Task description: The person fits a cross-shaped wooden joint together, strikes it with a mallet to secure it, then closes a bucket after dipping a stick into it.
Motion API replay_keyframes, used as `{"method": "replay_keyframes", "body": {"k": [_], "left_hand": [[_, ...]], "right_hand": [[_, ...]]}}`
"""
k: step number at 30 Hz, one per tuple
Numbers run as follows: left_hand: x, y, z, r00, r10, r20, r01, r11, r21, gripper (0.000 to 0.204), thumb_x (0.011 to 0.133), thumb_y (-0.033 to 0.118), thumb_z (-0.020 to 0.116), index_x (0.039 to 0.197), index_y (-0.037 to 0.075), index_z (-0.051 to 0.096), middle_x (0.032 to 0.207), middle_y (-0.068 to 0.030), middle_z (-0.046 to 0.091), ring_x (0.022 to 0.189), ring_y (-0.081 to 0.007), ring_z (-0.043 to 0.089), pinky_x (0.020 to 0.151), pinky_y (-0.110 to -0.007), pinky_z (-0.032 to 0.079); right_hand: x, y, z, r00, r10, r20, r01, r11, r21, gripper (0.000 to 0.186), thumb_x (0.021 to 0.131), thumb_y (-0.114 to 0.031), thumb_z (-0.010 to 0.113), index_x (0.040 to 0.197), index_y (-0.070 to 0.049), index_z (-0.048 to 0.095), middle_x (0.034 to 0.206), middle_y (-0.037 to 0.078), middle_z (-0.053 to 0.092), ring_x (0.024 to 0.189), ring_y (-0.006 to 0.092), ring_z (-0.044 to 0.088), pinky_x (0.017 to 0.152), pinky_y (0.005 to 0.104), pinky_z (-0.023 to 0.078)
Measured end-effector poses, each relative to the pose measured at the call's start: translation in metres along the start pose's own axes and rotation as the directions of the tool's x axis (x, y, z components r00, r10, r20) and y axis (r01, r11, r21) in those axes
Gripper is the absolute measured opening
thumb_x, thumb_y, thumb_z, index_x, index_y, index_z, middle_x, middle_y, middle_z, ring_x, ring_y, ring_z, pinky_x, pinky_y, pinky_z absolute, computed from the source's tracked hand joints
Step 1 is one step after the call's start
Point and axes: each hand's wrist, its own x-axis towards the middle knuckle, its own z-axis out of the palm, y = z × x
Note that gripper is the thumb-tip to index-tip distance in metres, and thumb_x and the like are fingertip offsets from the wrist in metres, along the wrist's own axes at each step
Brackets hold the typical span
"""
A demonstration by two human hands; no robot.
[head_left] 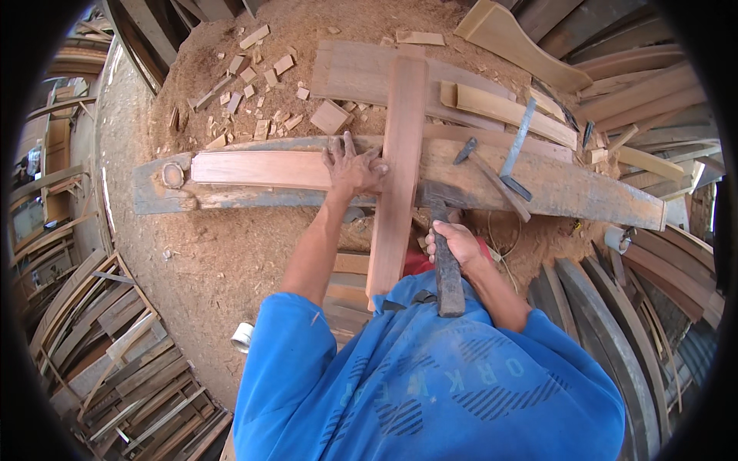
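Note:
My left hand (354,173) has its fingers spread over the right part of a pale pink plank (257,168) and touches the left edge of an upright reddish board (403,104) crossing it. Both pieces lie on a long weathered beam (596,196) used as a bench. My right hand (461,242) is closed round a dark, heavy hammer (450,296), whose head is up beside the crossing board. A small hammer (492,178) with a wooden handle and a metal try square (520,131) lie on the beam to the right.
Wood offcuts (330,117) and shavings cover the sawdust floor beyond the beam, beside loose boards (511,111). Curved timbers are piled at the right (623,323) and lower left (134,361). A white cylindrical object (241,336) sits left of my body.

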Motion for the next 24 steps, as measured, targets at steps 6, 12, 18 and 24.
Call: {"method": "replay_keyframes", "body": {"k": [6, 12, 18, 24], "left_hand": [[-0.002, 0.006, -0.002, 1.000, -0.008, -0.005, 0.008, 1.000, -0.003, 0.062, 0.082, 0.062, 0.064, 0.138, 0.038, 0.059, 0.164, -0.0249, 0.016, 0.150, -0.0481, 0.009, 0.117, -0.067, 0.002], [0.003, 0.001, 0.001, 0.999, 0.008, 0.039, -0.009, 1.000, 0.020, 0.065, 0.082, 0.065, 0.064, 0.141, 0.037, 0.056, 0.164, -0.0250, 0.015, 0.151, -0.0482, 0.008, 0.117, -0.067, 0.000], [0.015, -0.019, 0.011, 0.997, 0.054, 0.058, -0.053, 0.998, -0.017, 0.086, 0.080, 0.072, 0.061, 0.155, 0.039, 0.032, 0.164, -0.0231, 0.016, 0.149, -0.0488, 0.010, 0.116, -0.067, 0.002], [0.004, -0.002, 0.012, 0.998, -0.026, -0.053, 0.030, 0.998, 0.060, 0.091, 0.077, 0.073, 0.063, 0.154, 0.036, 0.034, 0.162, -0.0197, 0.024, 0.149, -0.0444, 0.016, 0.117, -0.065, 0.006]], "right_hand": [[0.004, 0.000, 0.008, 1.000, -0.029, 0.013, 0.030, 0.993, -0.113, 0.021, 0.101, -0.026, 0.057, 0.090, -0.008, 0.055, 0.076, 0.006, 0.061, 0.062, 0.0187, 0.061, 0.053, 0.0372, 0.054], [0.002, -0.009, -0.010, 0.994, 0.005, 0.109, 0.007, 0.994, -0.113, 0.019, 0.099, -0.026, 0.060, 0.092, -0.008, 0.056, 0.078, 0.006, 0.063, 0.061, 0.0164, 0.062, 0.052, 0.0326, 0.054], [-0.047, -0.040, -0.043, 0.977, -0.055, 0.207, 0.100, 0.972, -0.214, 0.023, 0.099, -0.028, 0.060, 0.100, -0.005, 0.058, 0.081, 0.006, 0.064, 0.062, 0.0138, 0.062, 0.053, 0.0294, 0.054], [-0.079, -0.078, -0.104, 0.952, -0.303, 0.043, 0.306, 0.938, -0.164, 0.028, 0.098, -0.030, 0.063, 0.102, -0.002, 0.059, 0.082, 0.007, 0.065, 0.061, 0.0148, 0.063, 0.052, 0.0311, 0.054]]}}
